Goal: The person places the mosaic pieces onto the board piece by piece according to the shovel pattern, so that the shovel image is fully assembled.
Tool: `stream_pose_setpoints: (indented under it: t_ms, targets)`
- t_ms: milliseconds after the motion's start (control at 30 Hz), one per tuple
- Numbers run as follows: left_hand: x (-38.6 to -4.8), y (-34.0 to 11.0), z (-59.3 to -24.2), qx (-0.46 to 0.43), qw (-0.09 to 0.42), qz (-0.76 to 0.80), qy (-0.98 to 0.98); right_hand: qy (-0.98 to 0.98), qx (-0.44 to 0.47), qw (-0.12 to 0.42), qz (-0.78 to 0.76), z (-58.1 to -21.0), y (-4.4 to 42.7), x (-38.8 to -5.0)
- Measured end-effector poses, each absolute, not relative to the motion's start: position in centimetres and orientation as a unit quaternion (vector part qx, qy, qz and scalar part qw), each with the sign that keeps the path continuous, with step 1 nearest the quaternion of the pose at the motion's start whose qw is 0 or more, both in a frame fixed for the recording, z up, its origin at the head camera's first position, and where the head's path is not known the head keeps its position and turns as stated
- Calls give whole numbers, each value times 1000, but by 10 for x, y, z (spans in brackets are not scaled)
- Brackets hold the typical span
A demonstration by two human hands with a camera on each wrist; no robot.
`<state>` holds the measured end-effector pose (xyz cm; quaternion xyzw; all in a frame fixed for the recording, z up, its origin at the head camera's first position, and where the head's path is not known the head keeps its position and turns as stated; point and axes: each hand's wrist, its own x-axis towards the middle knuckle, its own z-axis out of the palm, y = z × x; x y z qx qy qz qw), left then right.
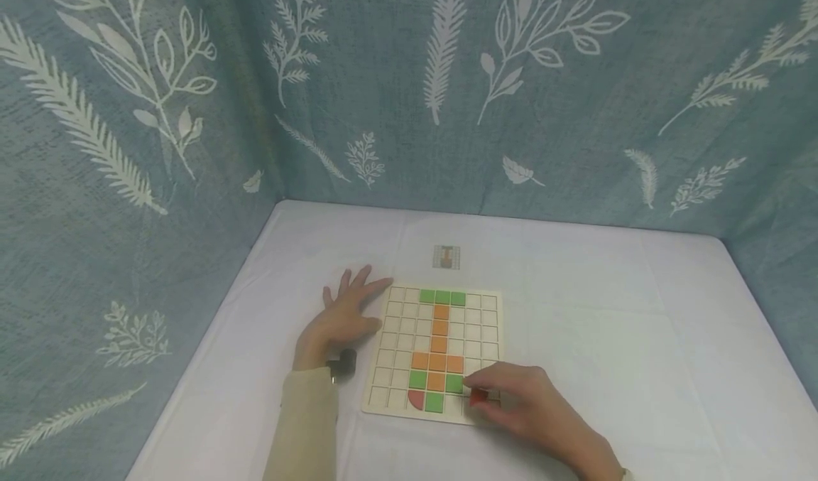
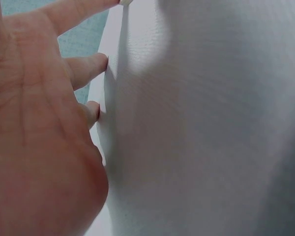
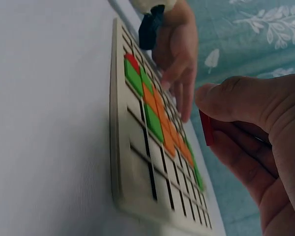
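A pale grid board [image 1: 481, 335] lies on the table with green, orange and red tiles set in some of its squares. The right hand [image 1: 527, 399] pinches a red tile [image 1: 478, 396] between thumb and fingers, over the board's near right corner. In the right wrist view that red tile [image 3: 206, 129] shows its thin edge, raised off the board. A red rounded tile [image 1: 416, 399] sits in the nearest row, beside a green tile [image 1: 434, 402]. At the board's left edge, the left hand [image 1: 345, 317] rests with fingers spread, thumb and index near the rim.
A small card [image 1: 446, 257] printed with a coloured grid pattern lies beyond the board. White cloth covers the table [image 1: 607, 325]. Blue-green curtains [image 1: 396, 76] with leaf prints hang behind and to the left. A dark device [image 1: 345, 364] is strapped at the left wrist.
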<state>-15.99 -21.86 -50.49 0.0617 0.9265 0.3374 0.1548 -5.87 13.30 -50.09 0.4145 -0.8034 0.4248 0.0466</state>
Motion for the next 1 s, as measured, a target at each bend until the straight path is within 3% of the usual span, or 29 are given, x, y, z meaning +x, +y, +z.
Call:
stream_pose_setpoints:
  t_ms: [300,1000]
  targets:
    - [-161,-219,-506,64,156,333,928,-775,464,61,425,-507,111,-64]
    - [-162,-220,-507,68,158,336,926,-829,445,60,334,-518,98,-58]
